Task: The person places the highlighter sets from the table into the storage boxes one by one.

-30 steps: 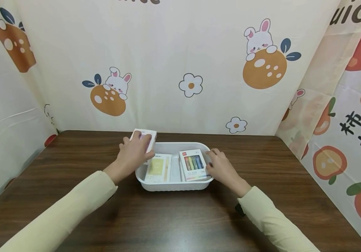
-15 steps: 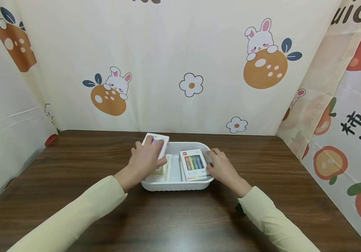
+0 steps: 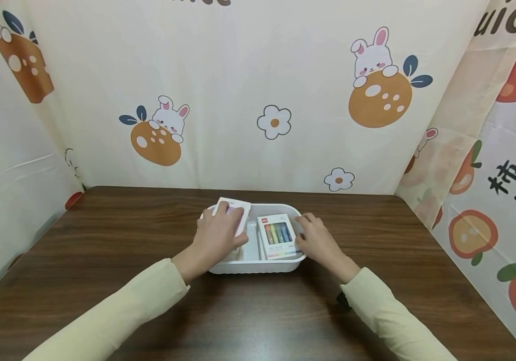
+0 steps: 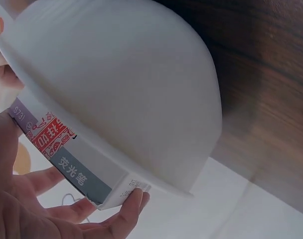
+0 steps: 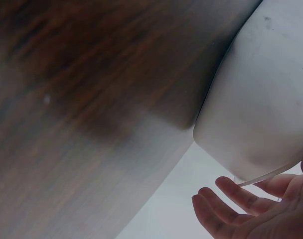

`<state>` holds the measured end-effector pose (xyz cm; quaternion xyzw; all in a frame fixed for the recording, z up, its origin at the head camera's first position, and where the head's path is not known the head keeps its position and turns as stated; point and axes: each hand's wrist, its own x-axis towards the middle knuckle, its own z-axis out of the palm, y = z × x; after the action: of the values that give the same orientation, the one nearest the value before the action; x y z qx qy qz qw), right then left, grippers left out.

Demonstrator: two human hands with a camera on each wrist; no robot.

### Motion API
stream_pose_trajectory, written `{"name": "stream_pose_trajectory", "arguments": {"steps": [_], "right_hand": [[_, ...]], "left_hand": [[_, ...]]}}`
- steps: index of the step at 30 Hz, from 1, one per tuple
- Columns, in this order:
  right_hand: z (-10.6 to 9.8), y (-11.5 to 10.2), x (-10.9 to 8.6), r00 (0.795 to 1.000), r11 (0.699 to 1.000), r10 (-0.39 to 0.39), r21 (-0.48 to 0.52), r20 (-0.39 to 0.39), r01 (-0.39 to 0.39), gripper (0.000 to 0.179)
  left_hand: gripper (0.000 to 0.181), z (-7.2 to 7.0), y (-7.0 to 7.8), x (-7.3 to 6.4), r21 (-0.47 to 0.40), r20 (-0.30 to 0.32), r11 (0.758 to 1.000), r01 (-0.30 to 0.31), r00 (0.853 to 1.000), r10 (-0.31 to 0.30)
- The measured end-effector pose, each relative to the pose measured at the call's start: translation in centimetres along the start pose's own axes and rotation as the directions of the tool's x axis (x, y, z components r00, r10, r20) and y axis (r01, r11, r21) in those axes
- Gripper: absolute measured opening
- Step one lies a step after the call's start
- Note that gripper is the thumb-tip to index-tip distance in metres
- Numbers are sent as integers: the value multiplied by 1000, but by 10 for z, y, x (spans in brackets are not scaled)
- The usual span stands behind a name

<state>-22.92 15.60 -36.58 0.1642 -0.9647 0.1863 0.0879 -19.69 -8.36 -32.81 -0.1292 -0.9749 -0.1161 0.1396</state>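
Observation:
My left hand [image 3: 217, 238] grips a white box of highlighters [image 3: 242, 206] over the left half of a white plastic tray [image 3: 258, 267]. Chinese lettering shows along the side of this box in the left wrist view, beside the tray's rim [image 4: 109, 152]. A pale yellow-and-white box [image 3: 235, 254] lies beneath, mostly hidden by the hand. My right hand [image 3: 321, 245] holds the tray's right rim, with fingers on both sides of it in the right wrist view. Next to that hand, a box of coloured sticks [image 3: 277, 235] leans inside the tray's right half.
The tray stands on a dark wooden table [image 3: 258, 321], towards its back edge. A printed curtain [image 3: 222, 145] with rabbits, fruit and flowers hangs behind the table and along both sides.
My left hand has moved right and slightly down with the box of highlighters, from the tray's left end to over its left half. The right hand and the tray have stayed put.

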Motion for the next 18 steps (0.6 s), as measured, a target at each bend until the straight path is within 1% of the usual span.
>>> {"name": "stream_pose_trajectory", "arguments": {"steps": [4, 8, 11, 18], "right_hand": [[0, 0, 0, 1000, 1000, 6, 0, 3, -6, 42], [1, 1, 0, 1000, 1000, 8, 2, 6, -8, 42], [1, 1, 0, 1000, 1000, 8, 2, 5, -8, 42], [0, 0, 0, 1000, 1000, 13, 6, 6, -14, 42]], "left_hand": [[41, 4, 2, -2, 4, -5, 1000, 5, 1000, -5], [43, 6, 3, -4, -14, 25, 1000, 27, 999, -27], [44, 8, 3, -5, -15, 36, 999, 31, 999, -30], [42, 14, 3, -7, -8, 17, 999, 34, 999, -34]]}}
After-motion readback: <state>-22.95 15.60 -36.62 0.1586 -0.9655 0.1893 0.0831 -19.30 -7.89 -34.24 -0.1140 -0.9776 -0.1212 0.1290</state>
